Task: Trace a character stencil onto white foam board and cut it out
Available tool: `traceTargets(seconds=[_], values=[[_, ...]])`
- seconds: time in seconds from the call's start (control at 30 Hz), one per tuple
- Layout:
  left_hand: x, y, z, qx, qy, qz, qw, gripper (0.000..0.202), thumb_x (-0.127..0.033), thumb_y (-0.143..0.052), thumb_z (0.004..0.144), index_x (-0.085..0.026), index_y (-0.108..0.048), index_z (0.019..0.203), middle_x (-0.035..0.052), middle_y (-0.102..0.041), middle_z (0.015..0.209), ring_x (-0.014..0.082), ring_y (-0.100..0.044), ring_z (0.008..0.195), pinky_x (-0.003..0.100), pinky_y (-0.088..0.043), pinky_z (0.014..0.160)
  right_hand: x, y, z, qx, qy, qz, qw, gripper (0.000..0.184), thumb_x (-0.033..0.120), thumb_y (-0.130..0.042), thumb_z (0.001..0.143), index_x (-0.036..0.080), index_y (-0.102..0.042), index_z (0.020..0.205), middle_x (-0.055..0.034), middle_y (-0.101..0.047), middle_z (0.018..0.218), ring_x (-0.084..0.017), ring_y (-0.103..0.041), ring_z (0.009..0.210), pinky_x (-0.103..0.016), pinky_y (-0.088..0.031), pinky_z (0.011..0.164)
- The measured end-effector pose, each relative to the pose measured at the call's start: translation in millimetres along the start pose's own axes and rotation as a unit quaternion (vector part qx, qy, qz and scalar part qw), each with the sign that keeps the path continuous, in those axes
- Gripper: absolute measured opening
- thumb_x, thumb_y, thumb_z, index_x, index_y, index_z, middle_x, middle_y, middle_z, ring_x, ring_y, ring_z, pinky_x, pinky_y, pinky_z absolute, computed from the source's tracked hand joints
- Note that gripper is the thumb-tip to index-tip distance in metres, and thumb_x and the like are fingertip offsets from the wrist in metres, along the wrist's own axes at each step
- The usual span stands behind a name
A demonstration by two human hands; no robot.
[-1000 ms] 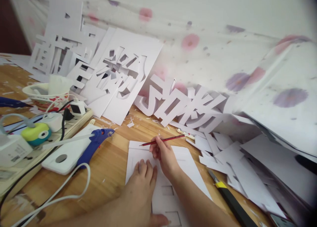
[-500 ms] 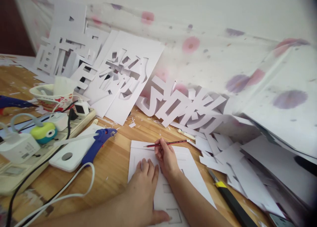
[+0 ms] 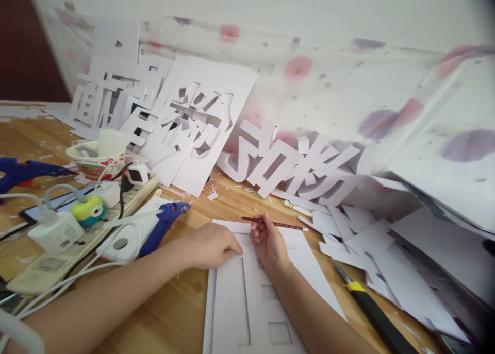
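My right hand [image 3: 268, 246] holds a red-and-black pencil [image 3: 286, 225] above the upper part of a white foam board [image 3: 228, 302]. The pencil lies nearly level, its point to the left. Long and square outlines are cut or marked in the board, partly covered by my right forearm. At the board's upper left, my left hand [image 3: 216, 246] is closed, fingers curled under and the index fingertip down at the board's surface. Whether it pinches anything is hidden.
A utility knife [image 3: 371, 307] lies right of the board, beside white offcuts [image 3: 386, 261]. To the left are a blue glue gun [image 3: 164, 222], a power strip [image 3: 50, 271] with plugs, and cables. Cut-out white characters [image 3: 286, 158] and stencil sheets [image 3: 216, 86] lean at the back.
My left hand has gone from lying spread flat on the board to curled closed at its upper left. My right hand still holds the pencil. The whole view has shifted slightly.
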State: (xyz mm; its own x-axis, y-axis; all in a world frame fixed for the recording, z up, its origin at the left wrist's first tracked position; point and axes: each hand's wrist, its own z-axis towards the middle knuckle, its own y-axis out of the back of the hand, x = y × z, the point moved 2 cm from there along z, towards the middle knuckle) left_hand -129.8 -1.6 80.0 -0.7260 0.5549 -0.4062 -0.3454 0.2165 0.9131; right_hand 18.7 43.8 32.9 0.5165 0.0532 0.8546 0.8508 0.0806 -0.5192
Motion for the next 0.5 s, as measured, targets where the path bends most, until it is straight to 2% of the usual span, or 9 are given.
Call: traceTargets(seconds=[0.13, 0.27, 0.37, 0.5], values=[[17, -0.5, 7, 0.042, -0.002, -0.052, 0.998, 0.027, -0.021, -0.051, 0.079, -0.028, -0.067, 0.099, -0.0028, -0.07, 0.095, 0.0121, -0.064, 0.082, 0.019, -0.044, 0.072, 0, 0, 1, -0.001, -0.005, 0.009, 1.0, 0.031, 0.048, -0.068, 0.062, 0.018, -0.059, 0.068, 0.0017, -0.052, 0.054, -0.008, -0.038, 0.045, -0.022, -0.027, 0.041], [18, 3.7, 7, 0.056, 0.003, -0.068, 0.996, 0.026, -0.024, -0.051, 0.08, -0.026, -0.067, 0.099, -0.0024, -0.07, 0.095, 0.0107, -0.065, 0.082, 0.016, -0.044, 0.069, 0, 0, 1, -0.002, -0.008, 0.017, 1.0, 0.033, 0.048, -0.069, 0.061, 0.018, -0.059, 0.069, 0.0017, -0.052, 0.053, -0.008, -0.038, 0.044, -0.021, -0.026, 0.041], [2, 4.3, -1, 0.042, 0.02, -0.035, 0.998, 0.025, -0.026, -0.055, 0.078, -0.025, -0.067, 0.1, 0.0009, -0.069, 0.099, 0.016, -0.063, 0.09, 0.024, -0.045, 0.078, 0, 0, 1, -0.003, -0.007, 0.018, 1.0, 0.032, 0.048, -0.068, 0.062, 0.018, -0.059, 0.069, 0.0016, -0.053, 0.054, -0.008, -0.039, 0.045, -0.021, -0.028, 0.041], [-37, -14.8, -12, 0.013, 0.062, 0.035, 0.997, 0.04, -0.036, -0.051, 0.083, -0.013, -0.058, 0.115, 0.0161, -0.06, 0.115, 0.0298, -0.055, 0.107, 0.043, -0.04, 0.089, 0, -2, -1, -0.003, -0.009, 0.008, 1.0, 0.03, 0.045, -0.07, 0.061, 0.017, -0.06, 0.068, 0.0011, -0.053, 0.053, -0.008, -0.039, 0.044, -0.021, -0.028, 0.039]])
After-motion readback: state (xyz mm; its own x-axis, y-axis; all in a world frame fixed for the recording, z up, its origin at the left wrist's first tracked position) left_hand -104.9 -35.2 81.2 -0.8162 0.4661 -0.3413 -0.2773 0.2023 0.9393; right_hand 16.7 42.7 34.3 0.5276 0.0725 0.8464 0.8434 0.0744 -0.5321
